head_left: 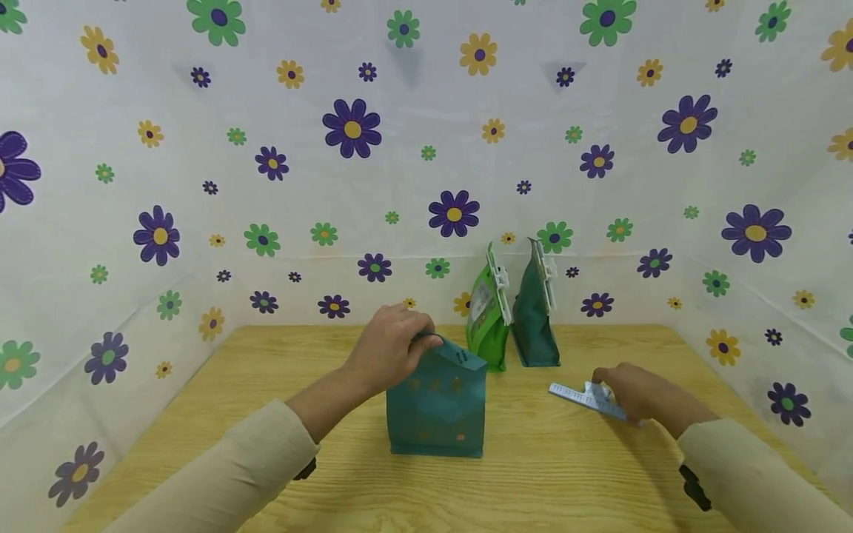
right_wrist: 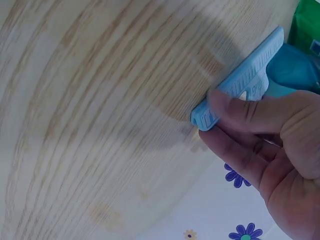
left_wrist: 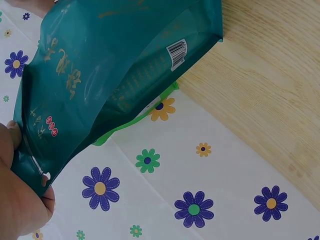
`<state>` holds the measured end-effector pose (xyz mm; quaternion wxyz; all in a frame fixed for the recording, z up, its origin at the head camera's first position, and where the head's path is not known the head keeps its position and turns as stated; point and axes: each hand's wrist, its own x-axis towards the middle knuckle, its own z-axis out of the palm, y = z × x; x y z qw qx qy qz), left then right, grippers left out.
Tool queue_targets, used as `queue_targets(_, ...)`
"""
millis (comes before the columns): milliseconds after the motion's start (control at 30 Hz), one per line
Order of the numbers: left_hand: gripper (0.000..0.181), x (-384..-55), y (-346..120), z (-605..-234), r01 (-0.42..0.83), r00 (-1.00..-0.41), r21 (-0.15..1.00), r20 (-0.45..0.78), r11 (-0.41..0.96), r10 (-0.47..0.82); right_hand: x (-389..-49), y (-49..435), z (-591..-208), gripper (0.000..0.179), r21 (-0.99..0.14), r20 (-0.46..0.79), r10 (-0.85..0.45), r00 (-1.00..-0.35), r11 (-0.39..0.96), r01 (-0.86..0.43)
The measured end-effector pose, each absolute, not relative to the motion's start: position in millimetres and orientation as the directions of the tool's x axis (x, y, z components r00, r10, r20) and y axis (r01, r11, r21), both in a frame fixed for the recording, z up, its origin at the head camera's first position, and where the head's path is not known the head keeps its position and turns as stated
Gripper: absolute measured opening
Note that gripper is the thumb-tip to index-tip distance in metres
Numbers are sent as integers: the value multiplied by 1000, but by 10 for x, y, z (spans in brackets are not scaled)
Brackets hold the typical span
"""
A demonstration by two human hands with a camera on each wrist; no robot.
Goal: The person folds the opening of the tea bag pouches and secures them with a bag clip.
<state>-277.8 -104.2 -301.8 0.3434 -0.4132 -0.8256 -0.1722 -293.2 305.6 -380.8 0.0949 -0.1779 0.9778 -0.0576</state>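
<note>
A teal bag (head_left: pixel 436 403) with gold writing stands upright on the table, its top edge folded over. My left hand (head_left: pixel 396 348) pinches that top edge at its left corner; the left wrist view shows thumb and fingers on the bag's top (left_wrist: pixel 65 85). Over to the right, my right hand (head_left: pixel 636 396) holds a light blue bag clip (head_left: pixel 586 398) marked like a ruler. Close up in the right wrist view, thumb and fingers grip one end of the clip (right_wrist: pixel 250 70) low over the wood.
Behind the teal bag stand a green bag (head_left: pixel 486 318) and another dark teal bag (head_left: pixel 535 318), each with a white clip along its top. The wooden table (head_left: pixel 286 392) meets a flower-printed sheet (head_left: pixel 300 185) at the back and sides.
</note>
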Motion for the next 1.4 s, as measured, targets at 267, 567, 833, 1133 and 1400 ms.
queue_targets(267,12,-2785,-1044,-3036,797,-434,4,701,605,566,-2969,3044,-3828,43,-200,-155,-409,-899,904,-377)
queue_targets(567,12,-2796,-1035,-3042,802,-420,-7,705,598,571,-3024,3051,-3852,12,-334,-32,-539,-842,800,-499)
queue_targets(833,11,-2781,-1040,-3036,796,-438,3,693,606,572,-3002,2877,-3679,34,-383,41,-539,-841,769,-511)
queue_targets(1133,11,-2777,-1046,-3025,790,-443,0,691,613,571,-2944,2644,-3409,25,-344,197,-615,-763,686,-642)
queue_targets(1400,11,-2786,-1045,-3036,789,-446,2,690,614,570,-2853,2483,-3251,22,-342,246,-588,-770,691,-637)
